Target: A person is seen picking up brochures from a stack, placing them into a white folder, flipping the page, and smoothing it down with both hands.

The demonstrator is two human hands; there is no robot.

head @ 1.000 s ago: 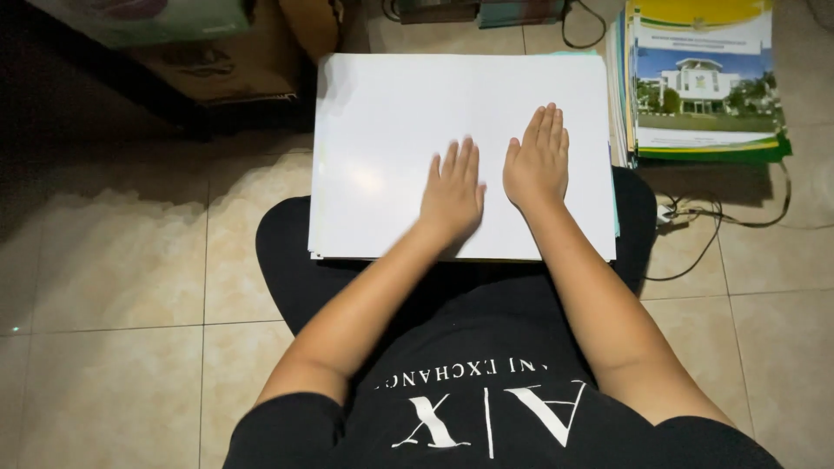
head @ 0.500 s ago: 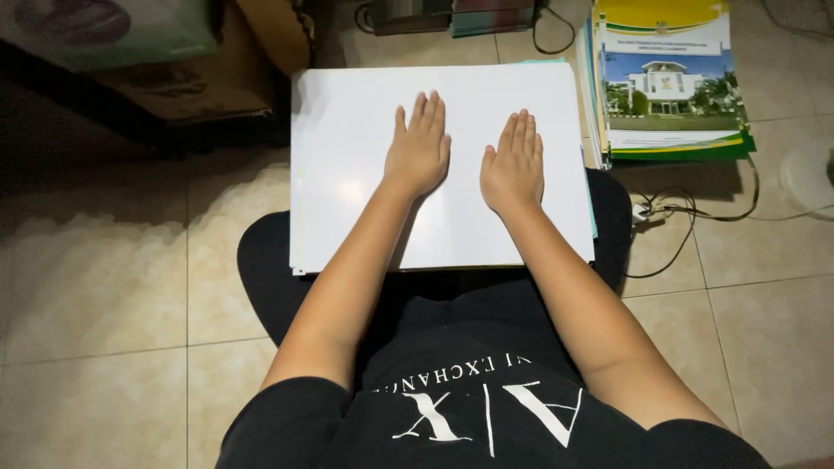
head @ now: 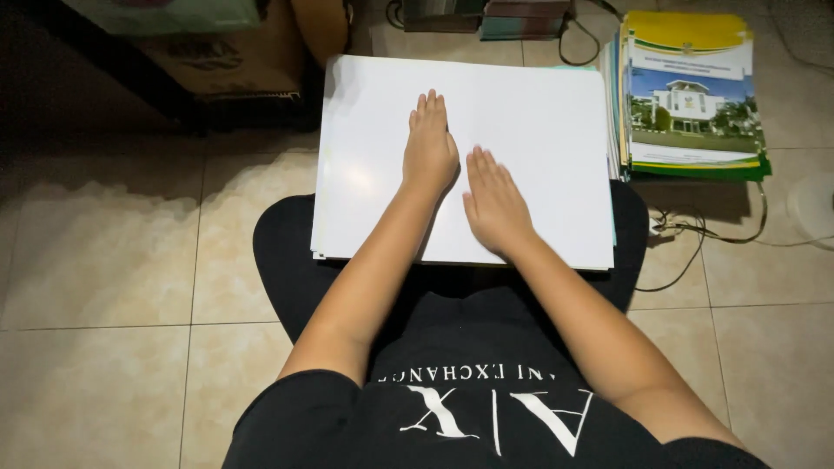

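Observation:
A large white sheet of stiff paper (head: 539, 113) lies across my lap, with its far edge over the tiled floor. My left hand (head: 429, 146) rests flat on it near the middle, fingers together and pointing away from me. Just to its right and a little nearer to me, my right hand (head: 493, 202) also lies palm-down on the sheet. Neither hand grips anything. More sheet edges show under the top one at its left and lower borders.
A stack of booklets (head: 693, 95) with a building photo on the cover lies on the floor at the right. Black cables (head: 695, 234) trail beside it. A cardboard box (head: 226, 48) and a dark shelf stand at the upper left. Beige tiles (head: 113, 260) surround me.
Both hands have slid left across the sheet. The left hand has moved farther up, and the right hand has drawn back toward me.

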